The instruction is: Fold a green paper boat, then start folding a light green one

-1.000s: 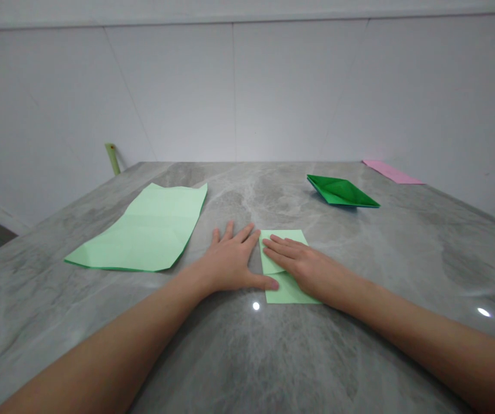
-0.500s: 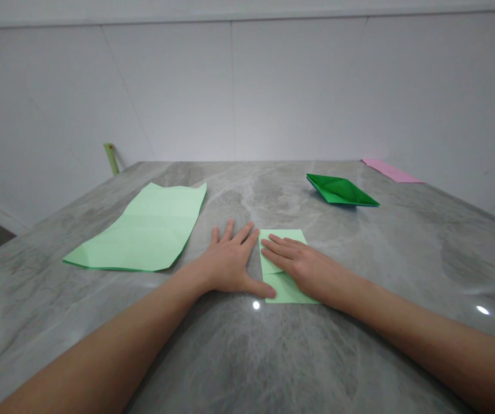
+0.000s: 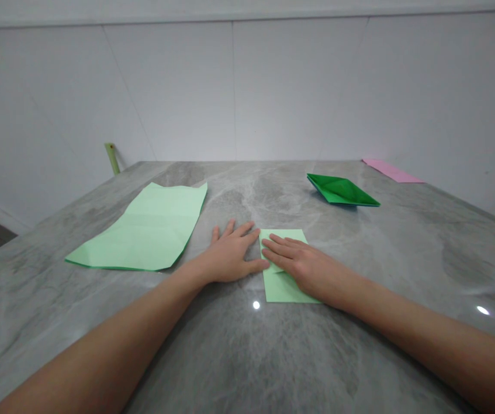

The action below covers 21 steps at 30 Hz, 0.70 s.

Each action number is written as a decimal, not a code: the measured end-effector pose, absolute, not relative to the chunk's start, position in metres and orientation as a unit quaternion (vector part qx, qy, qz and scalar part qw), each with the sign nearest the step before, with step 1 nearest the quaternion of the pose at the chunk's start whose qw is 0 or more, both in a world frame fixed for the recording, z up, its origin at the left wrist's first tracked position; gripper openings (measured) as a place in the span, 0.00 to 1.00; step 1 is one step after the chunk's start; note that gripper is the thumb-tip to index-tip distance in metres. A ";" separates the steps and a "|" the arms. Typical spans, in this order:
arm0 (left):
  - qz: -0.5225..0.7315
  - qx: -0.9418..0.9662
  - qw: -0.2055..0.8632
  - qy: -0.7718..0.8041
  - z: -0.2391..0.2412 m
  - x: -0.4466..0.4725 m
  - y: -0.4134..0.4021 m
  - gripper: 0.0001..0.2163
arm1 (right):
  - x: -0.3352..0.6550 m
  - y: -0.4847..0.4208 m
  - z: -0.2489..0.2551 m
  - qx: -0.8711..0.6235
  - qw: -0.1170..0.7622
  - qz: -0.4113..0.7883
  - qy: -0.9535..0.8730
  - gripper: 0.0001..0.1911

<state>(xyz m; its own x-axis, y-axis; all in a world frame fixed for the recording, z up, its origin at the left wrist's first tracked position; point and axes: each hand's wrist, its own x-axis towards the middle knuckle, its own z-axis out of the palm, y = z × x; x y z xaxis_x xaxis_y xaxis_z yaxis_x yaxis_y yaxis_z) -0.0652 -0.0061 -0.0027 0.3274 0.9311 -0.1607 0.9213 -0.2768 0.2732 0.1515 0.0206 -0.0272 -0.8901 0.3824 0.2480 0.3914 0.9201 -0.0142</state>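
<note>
A small folded light green paper [image 3: 282, 287] lies on the grey marble table [image 3: 247, 356] in front of me. My right hand [image 3: 303, 265] lies flat on it, fingers stretched out and pointing left, pressing the folded flap down. My left hand [image 3: 230, 256] rests flat on the table just left of the paper, fingers spread, with its thumb touching the paper's left edge near the fold. Neither hand grips anything.
A large creased light green sheet [image 3: 148, 227] lies to the left. A dark green folded paper boat [image 3: 341, 191] sits at the back right, and a pink sheet [image 3: 392, 171] lies at the far right corner. A white wall stands behind the table.
My left thumb has slid up along the paper's left edge, from near the bottom corner to the fold. My right hand has stayed pressed on the paper.
</note>
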 end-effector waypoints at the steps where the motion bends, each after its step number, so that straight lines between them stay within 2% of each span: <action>1: 0.015 0.799 0.160 0.579 -0.003 -0.065 -0.006 0.40 | 0.151 0.021 -0.027 -0.199 0.128 -0.018 -0.971 0.19; 5: 0.008 0.801 0.166 0.576 -0.001 -0.063 -0.007 0.45 | 0.150 0.019 -0.024 -0.199 0.137 -0.002 -0.970 0.20; 8: 0.012 0.801 0.156 0.578 -0.002 -0.063 -0.008 0.45 | 0.151 0.017 -0.019 -0.198 0.162 0.045 -0.966 0.24; 11: 0.022 0.804 0.149 0.575 -0.003 -0.064 -0.007 0.45 | 0.157 0.018 -0.013 -0.225 0.239 0.157 -0.931 0.29; 13: 0.025 0.805 0.147 0.574 -0.004 -0.064 -0.008 0.45 | 0.161 0.020 -0.009 -0.278 0.306 0.224 -0.883 0.27; 15: 0.022 0.806 0.147 0.573 -0.003 -0.064 -0.008 0.44 | 0.163 0.023 -0.006 -0.348 0.347 0.239 -0.838 0.22; 18: 0.012 0.809 0.152 0.568 0.000 -0.063 -0.009 0.45 | 0.159 0.025 -0.005 -0.389 0.330 0.211 -0.834 0.19; 21: 0.004 0.811 0.158 0.563 0.002 -0.063 -0.010 0.45 | 0.154 0.027 -0.008 -0.335 0.277 0.206 -0.877 0.19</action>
<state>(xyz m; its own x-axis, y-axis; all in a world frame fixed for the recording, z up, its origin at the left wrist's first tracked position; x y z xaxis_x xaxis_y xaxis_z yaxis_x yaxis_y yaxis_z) -0.0628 -0.0096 0.0020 0.3658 0.9149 -0.1709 0.9123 -0.3161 0.2604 0.1542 0.0269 -0.0084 -0.6223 0.7016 0.3473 0.4737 0.6907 -0.5464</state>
